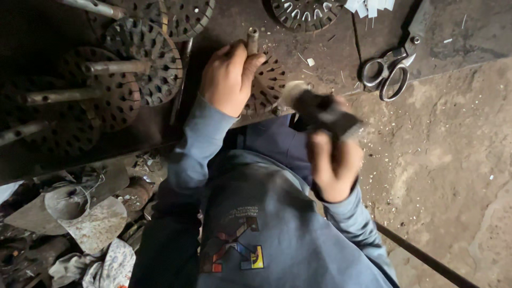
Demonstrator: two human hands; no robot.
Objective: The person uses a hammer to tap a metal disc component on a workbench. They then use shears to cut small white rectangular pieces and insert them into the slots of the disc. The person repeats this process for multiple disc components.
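Left hand (229,77) is clamped around a short metal shaft (252,40), fingers wrapped tight, the shaft's tip poking out at the hand's twelve o'clock. That shaft rises from a round slotted metal disc (269,85), which lies flat on the dark workbench (320,48) just at the hand's three o'clock, partly hidden beneath the knuckles.

Right hand (333,160) sits at about five o'clock from the disc, fist closed on the handle of a hammer (320,109). The hammer head is blurred, hanging just off the disc's right edge; whether it touches the disc is impossible to tell.

Over at nine o'clock from the left hand, more slotted discs on long shafts (114,66) lie tipped on their sides, crowded together. Another disc (306,12) lies flat at the bench's twelve o'clock edge. Scissors (392,66) with grey handles rest at three o'clock, well apart from the hands, with white paper scraps (370,6) above them. Down at seven o'clock, a heap of scrap metal (80,210) and a rag (109,264).
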